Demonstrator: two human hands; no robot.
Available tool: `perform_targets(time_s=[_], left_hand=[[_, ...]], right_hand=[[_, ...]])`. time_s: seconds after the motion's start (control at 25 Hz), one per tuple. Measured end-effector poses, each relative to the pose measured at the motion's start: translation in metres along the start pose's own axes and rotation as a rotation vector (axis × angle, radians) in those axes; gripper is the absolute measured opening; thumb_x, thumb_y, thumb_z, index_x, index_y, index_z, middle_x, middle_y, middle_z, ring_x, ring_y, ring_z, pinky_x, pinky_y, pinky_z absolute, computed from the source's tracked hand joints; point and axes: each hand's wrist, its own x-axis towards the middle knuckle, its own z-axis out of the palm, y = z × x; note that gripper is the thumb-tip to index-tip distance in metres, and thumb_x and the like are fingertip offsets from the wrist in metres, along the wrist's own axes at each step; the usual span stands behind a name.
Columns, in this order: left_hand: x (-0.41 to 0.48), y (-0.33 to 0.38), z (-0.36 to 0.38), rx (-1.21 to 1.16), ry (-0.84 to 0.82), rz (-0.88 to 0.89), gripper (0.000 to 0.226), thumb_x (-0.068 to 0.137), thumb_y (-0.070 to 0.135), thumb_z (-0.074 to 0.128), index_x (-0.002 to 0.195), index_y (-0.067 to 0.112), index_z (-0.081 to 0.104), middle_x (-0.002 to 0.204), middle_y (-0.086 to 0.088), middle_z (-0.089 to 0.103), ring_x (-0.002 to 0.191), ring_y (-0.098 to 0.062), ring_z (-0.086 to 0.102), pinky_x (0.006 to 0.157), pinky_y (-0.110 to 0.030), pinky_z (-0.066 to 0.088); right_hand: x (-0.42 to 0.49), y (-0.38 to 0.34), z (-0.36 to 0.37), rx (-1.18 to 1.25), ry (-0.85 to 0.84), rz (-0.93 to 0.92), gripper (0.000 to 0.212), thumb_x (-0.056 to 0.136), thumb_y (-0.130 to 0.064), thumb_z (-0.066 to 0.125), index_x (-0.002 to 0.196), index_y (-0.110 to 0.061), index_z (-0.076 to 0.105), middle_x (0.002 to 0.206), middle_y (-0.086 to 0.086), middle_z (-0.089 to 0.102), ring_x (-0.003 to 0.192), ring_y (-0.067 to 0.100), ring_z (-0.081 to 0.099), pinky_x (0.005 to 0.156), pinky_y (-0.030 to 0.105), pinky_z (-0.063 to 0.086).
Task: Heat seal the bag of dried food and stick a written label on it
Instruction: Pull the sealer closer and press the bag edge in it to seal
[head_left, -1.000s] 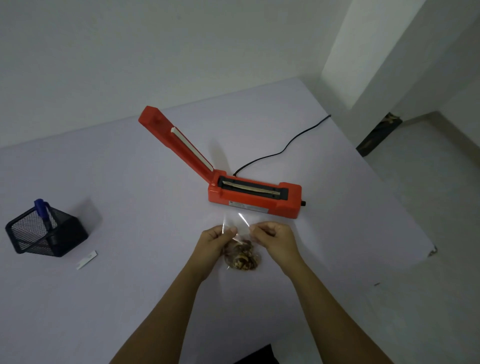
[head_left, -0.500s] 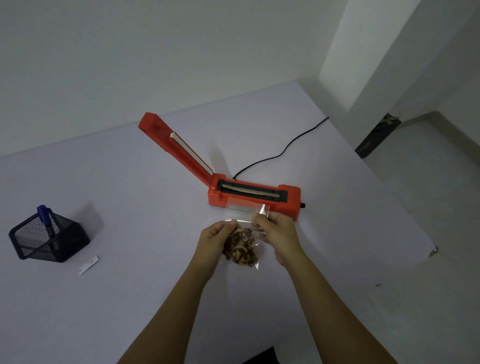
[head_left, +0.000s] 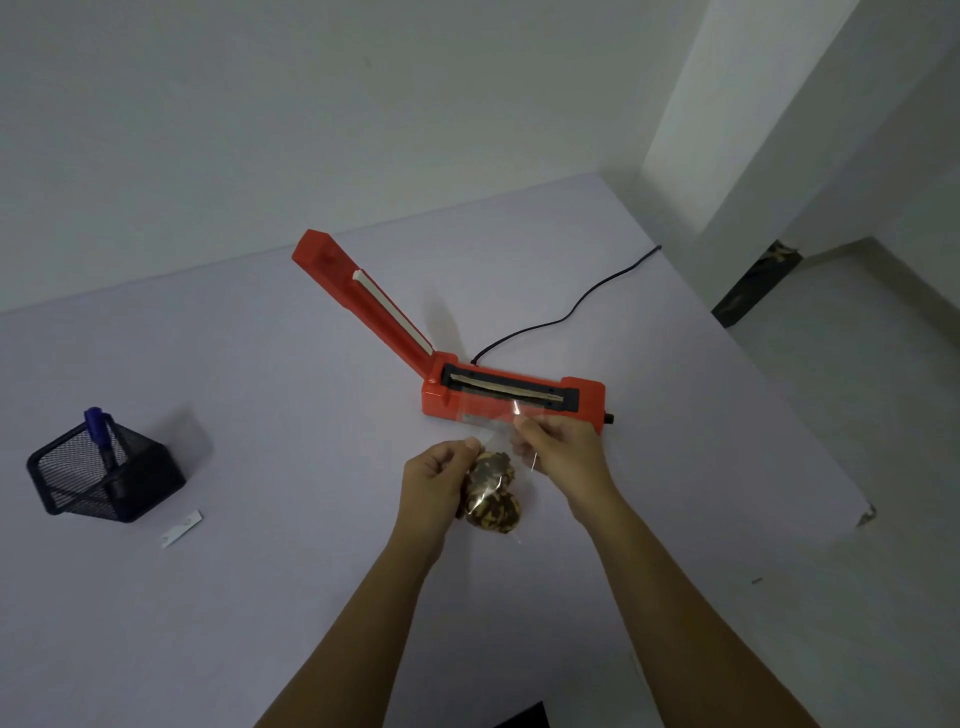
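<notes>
A clear plastic bag (head_left: 492, 493) of brown dried food hangs between my hands above the white table (head_left: 260, 389). My left hand (head_left: 436, 483) pinches its left side. My right hand (head_left: 563, 452) pinches its upper right side. The bag's open top reaches the front of the red heat sealer (head_left: 519, 397), whose lid arm stands raised to the upper left and leaves the sealing strip bare. A small white label (head_left: 182, 527) lies flat at the left, near a black mesh holder (head_left: 104, 480) with a blue pen (head_left: 98, 428) in it.
The sealer's black cord (head_left: 571, 312) runs back to the table's far right corner. The table's right edge drops to a pale floor. White walls stand close behind the table. A dark object (head_left: 524, 719) shows at the bottom edge.
Both hands have carried the bag forward toward the sealer. Its top edge has risen and now lies against the sealer's front. The camera has tilted a little.
</notes>
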Motion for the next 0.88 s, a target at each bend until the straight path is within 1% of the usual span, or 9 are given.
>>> perform_targets(time_s=[0.12, 0.2, 0.24, 0.4, 0.48, 0.52, 0.64, 0.8, 0.88], left_hand=[[0.0, 0.006, 0.002, 0.01, 0.006, 0.025, 0.021, 0.092, 0.021, 0.055, 0.08, 0.013, 0.071, 0.073, -0.002, 0.07, 0.066, -0.011, 0.067, 0.06, -0.024, 0.057], [-0.001, 0.009, 0.003, 0.022, -0.007, 0.043, 0.021, 0.092, 0.02, 0.055, 0.082, 0.009, 0.071, 0.073, -0.002, 0.07, 0.063, -0.009, 0.067, 0.058, -0.02, 0.055], [-0.002, 0.009, 0.003, 0.03, -0.015, 0.051, 0.021, 0.092, 0.02, 0.055, 0.083, 0.009, 0.07, 0.073, -0.003, 0.07, 0.063, -0.009, 0.067, 0.058, -0.019, 0.055], [-0.006, 0.007, 0.003, 0.091, -0.024, 0.058, 0.021, 0.093, 0.021, 0.053, 0.083, 0.013, 0.07, 0.076, -0.002, 0.07, 0.069, -0.012, 0.066, 0.061, -0.021, 0.055], [-0.007, 0.007, 0.003, 0.082, -0.025, 0.041, 0.022, 0.093, 0.021, 0.053, 0.084, 0.01, 0.07, 0.078, -0.007, 0.07, 0.07, -0.016, 0.066, 0.061, -0.023, 0.056], [-0.007, 0.008, 0.002, 0.071, -0.03, 0.034, 0.023, 0.093, 0.021, 0.054, 0.084, 0.008, 0.07, 0.078, -0.011, 0.07, 0.07, -0.022, 0.066, 0.062, -0.029, 0.055], [-0.007, 0.009, -0.001, 0.063, -0.04, 0.018, 0.023, 0.092, 0.022, 0.054, 0.084, 0.008, 0.071, 0.079, -0.017, 0.07, 0.071, -0.033, 0.065, 0.065, -0.04, 0.056], [-0.009, 0.009, -0.001, 0.076, -0.025, -0.017, 0.023, 0.093, 0.023, 0.054, 0.082, 0.013, 0.072, 0.079, -0.012, 0.071, 0.072, -0.027, 0.067, 0.065, -0.039, 0.057], [-0.008, 0.009, -0.002, 0.075, -0.027, -0.03, 0.023, 0.093, 0.024, 0.054, 0.081, 0.014, 0.072, 0.08, -0.014, 0.071, 0.073, -0.028, 0.067, 0.067, -0.041, 0.057]], right_hand=[[-0.002, 0.0, 0.001, 0.122, -0.052, 0.089, 0.013, 0.087, -0.028, 0.06, 0.092, -0.019, 0.068, 0.088, 0.0, 0.071, 0.084, 0.012, 0.067, 0.074, 0.027, 0.055], [-0.005, 0.001, 0.003, 0.205, -0.112, 0.12, 0.022, 0.084, -0.032, 0.064, 0.099, -0.017, 0.066, 0.097, 0.005, 0.071, 0.092, 0.017, 0.067, 0.081, 0.033, 0.056], [-0.006, 0.002, 0.004, 0.218, -0.13, 0.108, 0.022, 0.082, -0.029, 0.066, 0.1, -0.016, 0.066, 0.096, 0.007, 0.071, 0.092, 0.02, 0.068, 0.082, 0.034, 0.056], [-0.009, -0.003, 0.001, 0.209, -0.118, 0.082, 0.007, 0.083, -0.015, 0.066, 0.088, -0.014, 0.071, 0.083, 0.005, 0.072, 0.081, 0.017, 0.068, 0.074, 0.026, 0.056], [-0.008, -0.004, 0.0, 0.2, -0.129, 0.09, 0.007, 0.083, -0.015, 0.066, 0.083, -0.018, 0.072, 0.084, 0.006, 0.072, 0.081, 0.018, 0.068, 0.075, 0.027, 0.056], [-0.009, -0.004, 0.0, 0.2, -0.136, 0.101, 0.008, 0.084, -0.016, 0.065, 0.082, -0.019, 0.072, 0.086, 0.008, 0.072, 0.082, 0.019, 0.068, 0.076, 0.03, 0.057], [-0.01, -0.008, -0.002, 0.215, -0.14, 0.189, 0.017, 0.091, -0.023, 0.055, 0.088, -0.015, 0.07, 0.092, 0.008, 0.072, 0.086, 0.017, 0.068, 0.072, 0.024, 0.057], [0.001, -0.012, -0.013, 0.241, -0.183, 0.259, 0.017, 0.087, -0.019, 0.062, 0.098, -0.01, 0.07, 0.099, 0.009, 0.07, 0.092, 0.019, 0.066, 0.08, 0.028, 0.055], [0.005, -0.017, -0.016, 0.263, -0.167, 0.27, 0.016, 0.084, -0.016, 0.065, 0.097, -0.009, 0.07, 0.096, 0.01, 0.07, 0.093, 0.022, 0.065, 0.083, 0.031, 0.055]])
